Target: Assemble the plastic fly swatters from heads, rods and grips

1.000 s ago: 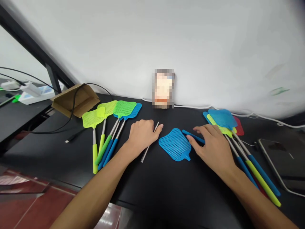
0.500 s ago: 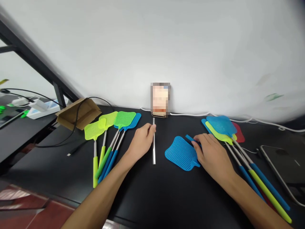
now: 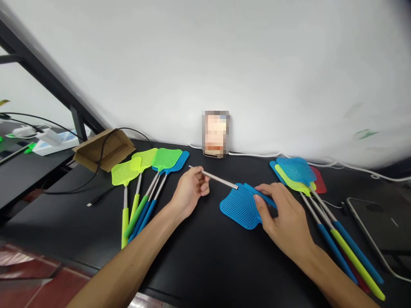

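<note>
My left hand (image 3: 190,191) pinches a thin silver metal rod (image 3: 214,178) and holds it off the black table, its far tip pointing right. That tip meets the end of a blue handle grip (image 3: 260,193), which my right hand (image 3: 282,214) holds between thumb and fingers. Under them lies a loose blue mesh swatter head (image 3: 239,206), flat on the table, partly covered by my right thumb.
Several assembled swatters in yellow-green, green and blue (image 3: 146,179) lie fanned at the left. Another pile of swatters (image 3: 308,182) lies at the right, beside a dark phone (image 3: 374,218). A cardboard box (image 3: 102,147) and black cable sit at back left. The white wall is close behind.
My left hand lifted the rod from the table and swung it rightward. My right hand picked up the blue grip and brought it to the rod's tip.
</note>
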Motion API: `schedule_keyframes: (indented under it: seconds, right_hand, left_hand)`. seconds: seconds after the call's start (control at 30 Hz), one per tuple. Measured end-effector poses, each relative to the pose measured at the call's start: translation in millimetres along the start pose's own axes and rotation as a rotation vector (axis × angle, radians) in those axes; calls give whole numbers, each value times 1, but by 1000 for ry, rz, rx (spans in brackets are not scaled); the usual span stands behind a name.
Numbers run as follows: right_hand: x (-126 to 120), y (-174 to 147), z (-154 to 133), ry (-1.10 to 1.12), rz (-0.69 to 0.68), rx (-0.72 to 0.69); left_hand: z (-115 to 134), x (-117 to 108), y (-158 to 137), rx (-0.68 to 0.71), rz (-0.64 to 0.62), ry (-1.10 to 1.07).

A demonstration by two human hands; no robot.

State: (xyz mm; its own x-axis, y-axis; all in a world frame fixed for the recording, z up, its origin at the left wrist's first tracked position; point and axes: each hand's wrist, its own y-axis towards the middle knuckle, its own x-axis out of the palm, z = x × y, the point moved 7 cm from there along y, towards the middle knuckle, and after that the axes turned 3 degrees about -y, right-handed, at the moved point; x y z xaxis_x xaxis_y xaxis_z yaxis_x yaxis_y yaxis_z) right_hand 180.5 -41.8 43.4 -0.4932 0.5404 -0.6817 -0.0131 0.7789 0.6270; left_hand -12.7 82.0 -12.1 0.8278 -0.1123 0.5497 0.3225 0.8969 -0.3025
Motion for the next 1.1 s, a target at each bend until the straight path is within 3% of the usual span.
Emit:
schedule_keyframes:
  seconds: [0.27, 1.1]
  right_hand:
    - [-4, 1, -11, 32, 55, -136]
    - [-10, -2, -12, -48, 86, -119]
  left_hand:
    - [-3, 3, -3, -8, -10, -46]
    - [4, 18, -12, 58, -150, 8]
